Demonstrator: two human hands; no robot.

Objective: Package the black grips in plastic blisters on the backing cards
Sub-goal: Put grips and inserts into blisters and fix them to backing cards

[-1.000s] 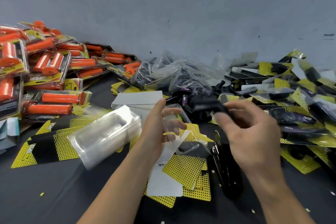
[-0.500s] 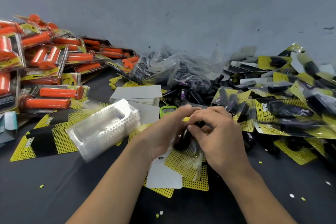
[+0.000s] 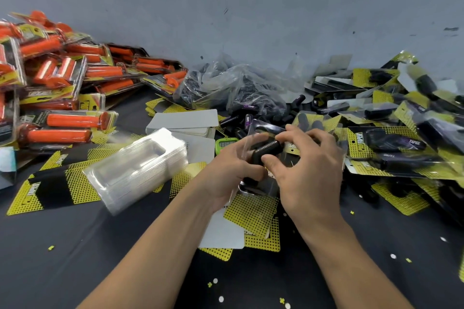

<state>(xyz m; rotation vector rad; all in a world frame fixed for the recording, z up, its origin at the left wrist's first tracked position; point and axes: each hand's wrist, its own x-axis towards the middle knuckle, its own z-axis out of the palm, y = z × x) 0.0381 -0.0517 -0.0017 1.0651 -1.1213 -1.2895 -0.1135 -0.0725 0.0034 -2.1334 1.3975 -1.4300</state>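
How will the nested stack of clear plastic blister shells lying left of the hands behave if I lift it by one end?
Probably light: the stack of clear plastic blister shells is thin, hollow sheet. It may fan apart, since the layers look only nested, with nothing binding them. The glossy surface likely makes it slippery.

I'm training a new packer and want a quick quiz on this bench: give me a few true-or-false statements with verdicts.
1. The right hand pinches a black grip. True.
2. The stack of empty blisters lies to the right of both hands. False: it lies to their left.
3. Packs of orange grips are piled at the far left. True.
4. The left hand rests flat on the table. False: it is raised, and its fingers curl round the black grip too.
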